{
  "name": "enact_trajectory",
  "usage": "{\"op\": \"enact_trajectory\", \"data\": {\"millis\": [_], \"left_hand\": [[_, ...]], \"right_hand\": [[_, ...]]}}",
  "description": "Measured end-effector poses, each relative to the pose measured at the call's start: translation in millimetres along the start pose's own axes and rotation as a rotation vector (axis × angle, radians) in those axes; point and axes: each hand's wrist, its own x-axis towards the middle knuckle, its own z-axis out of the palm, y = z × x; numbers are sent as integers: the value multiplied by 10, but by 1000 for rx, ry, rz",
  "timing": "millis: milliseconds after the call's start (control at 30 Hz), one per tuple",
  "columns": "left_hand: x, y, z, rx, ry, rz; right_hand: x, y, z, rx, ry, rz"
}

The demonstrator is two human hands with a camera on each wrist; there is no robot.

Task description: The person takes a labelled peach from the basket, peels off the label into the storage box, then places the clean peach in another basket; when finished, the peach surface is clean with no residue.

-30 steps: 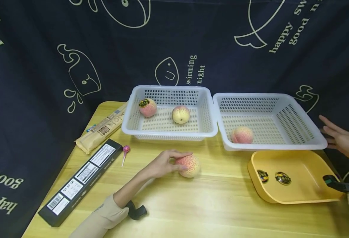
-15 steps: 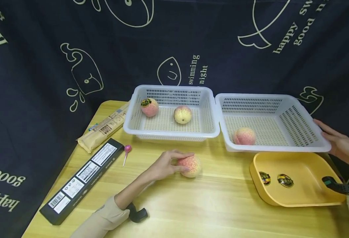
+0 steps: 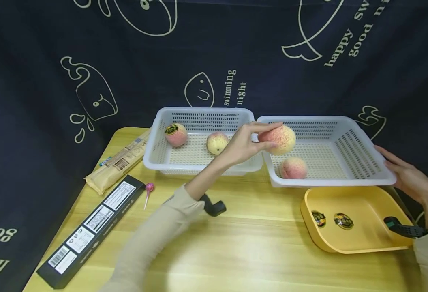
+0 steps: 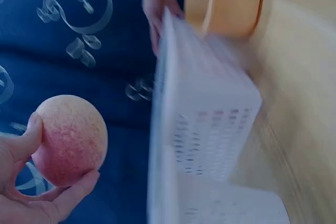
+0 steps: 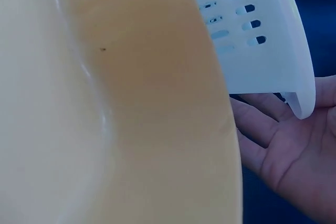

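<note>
- The person's left hand (image 3: 248,142) pinches a peach (image 3: 280,140), thumb on one side and fingers on the other.
- That peach is up in the air, above the rim of the right-hand white basket (image 3: 363,181), and from the head camera it shows over the basket's left end.
- The right hand (image 3: 412,176) is at the far right end of the same basket, its fingers extended against the outside, beneath the rim, rather than curled tight.
- The two hands are well apart, with the basket between them.
- A second peach (image 3: 294,168) sits inside this basket, near its front left corner.
- Just beside it stands the left-hand white basket (image 3: 174,166), holding a stickered peach (image 3: 176,134) and a paler peach (image 3: 217,144), partly behind the left forearm.
- In front of the right-hand basket is a yellow tub (image 3: 367,227) with two dark round stickers on it.
- On the left of the wooden table (image 3: 254,251) I see a long black box (image 3: 99,223) with white labels, a tan packet (image 3: 119,164) and a pink lollipop (image 3: 149,187).
- A dark printed cloth (image 3: 137,73) hangs behind everything.
</note>
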Motion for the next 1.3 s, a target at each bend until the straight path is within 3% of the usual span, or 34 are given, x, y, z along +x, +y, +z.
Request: {"op": "enact_trajectory", "data": {"millis": [133,233,433,533,667,767,900,1033,1133,1200,1300], "left_hand": [[505,-314,232,65,8,-62],[696,-452,437,102,23,-147],[798,-473,811,302,91,-324],[828,-447,949,340,100,-400],[859,-426,1051,355,75,-500],[875,-435,1053,405,33,-524],[830,-437,984,353,-21,-473],[651,-371,784,205,-64,-325],[399,-258,482,168,-87,-226],[178,-198,211,160,-84,-198],[-191,-180,-260,190,-55,-206]], "right_hand": [[68,-75,45,-23,8,-12],[104,-105,86,-73,18,-10],[87,-94,129,-66,21,-17],[50,-72,125,-133,32,-16],[24,-58,109,-194,45,-10],[46,-66,107,-184,43,-2],[76,-63,125,-197,40,5],[64,-22,139,-224,45,5],[39,11,135,-220,53,7],[25,32,125,-208,58,4],[-1,56,100,-180,61,-10]]}}
